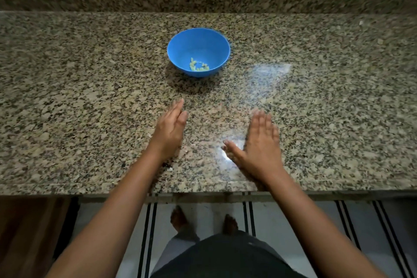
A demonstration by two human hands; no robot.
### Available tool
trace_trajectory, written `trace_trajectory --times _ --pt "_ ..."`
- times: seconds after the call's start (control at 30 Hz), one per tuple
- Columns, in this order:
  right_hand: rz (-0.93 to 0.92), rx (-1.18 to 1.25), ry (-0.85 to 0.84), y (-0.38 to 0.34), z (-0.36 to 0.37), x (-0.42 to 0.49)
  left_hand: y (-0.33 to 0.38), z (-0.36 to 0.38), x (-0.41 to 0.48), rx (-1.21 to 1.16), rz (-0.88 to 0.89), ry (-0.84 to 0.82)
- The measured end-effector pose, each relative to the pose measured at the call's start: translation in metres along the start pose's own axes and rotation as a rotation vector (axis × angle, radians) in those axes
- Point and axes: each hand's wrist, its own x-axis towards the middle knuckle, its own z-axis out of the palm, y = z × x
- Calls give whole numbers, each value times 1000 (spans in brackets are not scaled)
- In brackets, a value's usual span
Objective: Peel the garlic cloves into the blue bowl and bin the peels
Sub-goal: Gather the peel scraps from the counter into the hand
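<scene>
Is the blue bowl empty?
No, a little heap of pale garlic cloves lies at the bottom of the blue bowl.

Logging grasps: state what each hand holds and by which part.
Nothing is held. The left hand and right hand are both open with straight fingers over the granite counter; the peeled cloves lie in the blue bowl.

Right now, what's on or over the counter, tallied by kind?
Bowl: 1, blue
Hands: 2, left hand and right hand, both with straight fingers, holding nothing
Cloves: a small heap in the bowl, too small to count
Total: 3, cloves aside
</scene>
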Motion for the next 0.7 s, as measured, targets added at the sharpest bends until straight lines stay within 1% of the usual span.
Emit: trace_trajectory --times 0.07,0.13,0.2,0.3,0.37,0.4,0.47,0.53,0.57,0.6,0.7 --pt "54 14 -20 9 -1 2 3 3 9 26 17 -25" --pt "32 18 -19 3 0 8 3 3 15 32 16 -38" --pt "-65 14 -33 -13 2 15 0 3 16 12 -2 -29" --pt "-303 27 -63 -42 5 16 3 1 13 -16 -44 -7" --pt "-401 67 -61 -40 4 13 7 0 8 -27 -67 22" --pt "-402 84 -46 -32 3 11 7 -2 6 -36 -76 40" --pt "-332 50 -37 -15 0 7 7 -5 1 -57 -93 88" --pt "-259 -32 -77 -8 1 7 3 -7 -5 -63 -107 126" --pt "-267 -46 -85 -14 3 9 1 -6 -8 -61 -119 137" --pt "-307 -45 -85 -25 5 13 -1 -6 -10 -61 -131 148" --pt "-505 -39 -98 -65 9 23 -5 -5 -22 -90 -166 194"
